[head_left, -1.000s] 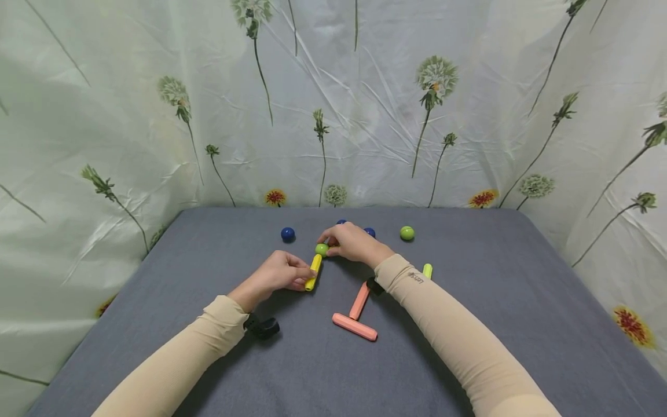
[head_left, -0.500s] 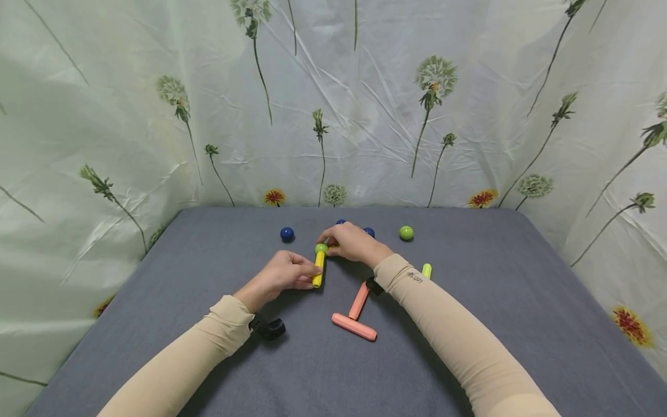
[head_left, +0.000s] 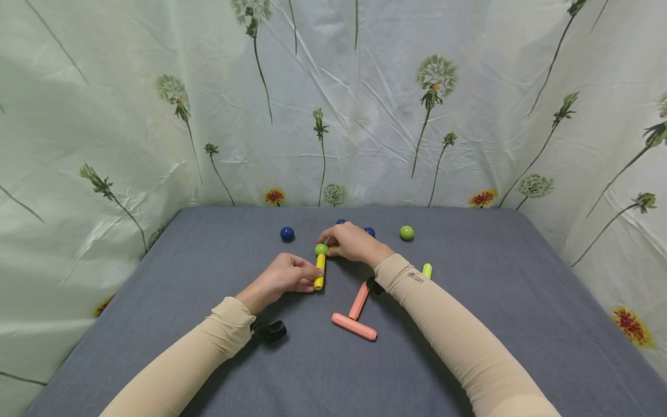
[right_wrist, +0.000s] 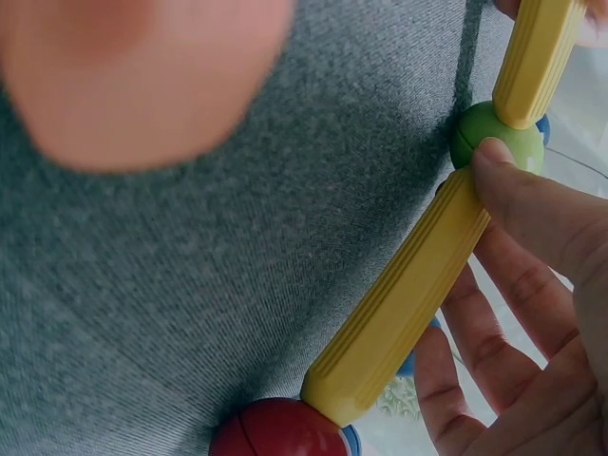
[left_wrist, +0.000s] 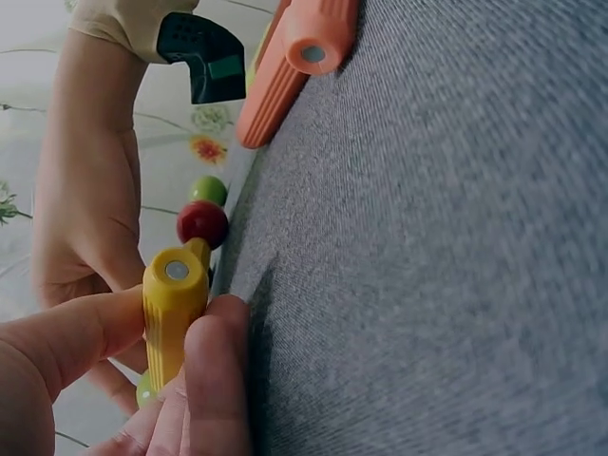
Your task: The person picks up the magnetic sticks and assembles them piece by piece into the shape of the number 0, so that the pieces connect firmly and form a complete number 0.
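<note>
My left hand (head_left: 283,275) pinches a yellow magnetic rod (head_left: 320,273) between thumb and fingers. Its near end, with a silver magnet, faces me in the left wrist view. The rod's far end meets a green ball (head_left: 321,249), which my right hand (head_left: 354,242) holds, thumb pressed on it. From that same ball a second yellow rod (right_wrist: 399,294) runs off to a red ball (right_wrist: 280,432), as the right wrist view shows; the right hand hides both in the head view. Some of my right fingers lie behind this rod.
Two salmon rods (head_left: 354,327) lie on the grey cloth nearer me, one end close to the other's side. A lime rod (head_left: 427,270) is partly behind my right sleeve. Farther back sit a blue ball (head_left: 287,234), another green ball (head_left: 407,233) and two partly hidden blue balls.
My left hand has shifted slightly right, swinging its yellow rod from a slant to nearly straight in line with the green ball. My right hand stays in place.
</note>
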The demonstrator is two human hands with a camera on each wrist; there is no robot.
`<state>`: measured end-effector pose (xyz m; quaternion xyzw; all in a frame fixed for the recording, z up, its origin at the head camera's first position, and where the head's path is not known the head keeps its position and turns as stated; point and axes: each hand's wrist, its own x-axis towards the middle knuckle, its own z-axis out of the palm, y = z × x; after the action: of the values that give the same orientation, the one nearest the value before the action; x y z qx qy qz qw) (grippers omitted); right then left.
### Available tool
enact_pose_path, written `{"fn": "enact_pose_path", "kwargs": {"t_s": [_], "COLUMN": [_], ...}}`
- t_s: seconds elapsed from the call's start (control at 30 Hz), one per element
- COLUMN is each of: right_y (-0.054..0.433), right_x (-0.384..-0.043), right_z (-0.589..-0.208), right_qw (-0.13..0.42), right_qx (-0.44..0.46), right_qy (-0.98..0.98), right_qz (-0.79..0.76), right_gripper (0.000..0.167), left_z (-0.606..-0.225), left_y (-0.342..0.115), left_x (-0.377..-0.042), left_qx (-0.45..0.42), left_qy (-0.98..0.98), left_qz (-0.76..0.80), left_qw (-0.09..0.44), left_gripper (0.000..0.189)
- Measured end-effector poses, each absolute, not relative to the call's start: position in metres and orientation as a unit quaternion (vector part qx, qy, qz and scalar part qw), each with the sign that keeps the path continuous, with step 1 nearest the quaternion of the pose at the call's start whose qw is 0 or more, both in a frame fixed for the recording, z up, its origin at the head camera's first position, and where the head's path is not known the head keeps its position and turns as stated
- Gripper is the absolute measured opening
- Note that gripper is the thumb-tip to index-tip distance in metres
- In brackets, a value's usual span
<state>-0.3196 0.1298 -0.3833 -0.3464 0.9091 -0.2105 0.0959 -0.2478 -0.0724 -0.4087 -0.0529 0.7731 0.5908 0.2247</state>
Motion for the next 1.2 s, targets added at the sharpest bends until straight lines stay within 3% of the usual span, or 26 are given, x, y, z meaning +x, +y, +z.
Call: {"fn": "enact_pose_path", "kwargs": {"t_s": [0.8, 1.2], "right_y": [0.131, 0.130], "right_x": [-0.320, -0.321], "right_z": [-0.383, -0.384], "right_qw": [0.110, 0.122], "right_qx": [-0.343, -0.331], "right_qy": [0.908, 0.909], "right_qz": [-0.216, -0.221], "right_gripper": [0.035, 0.037], "left_z": [-0.412, -0.411], "left_y": [-0.082, -0.087], "left_x": [-0.269, -0.282], "left_qx": [-0.025, -0.005], "left_qy": [0.816, 0.818], "left_qz": [0.561, 0.558], "left_qw": [0.136, 0.136], "left_gripper": [0.024, 0.026]}}
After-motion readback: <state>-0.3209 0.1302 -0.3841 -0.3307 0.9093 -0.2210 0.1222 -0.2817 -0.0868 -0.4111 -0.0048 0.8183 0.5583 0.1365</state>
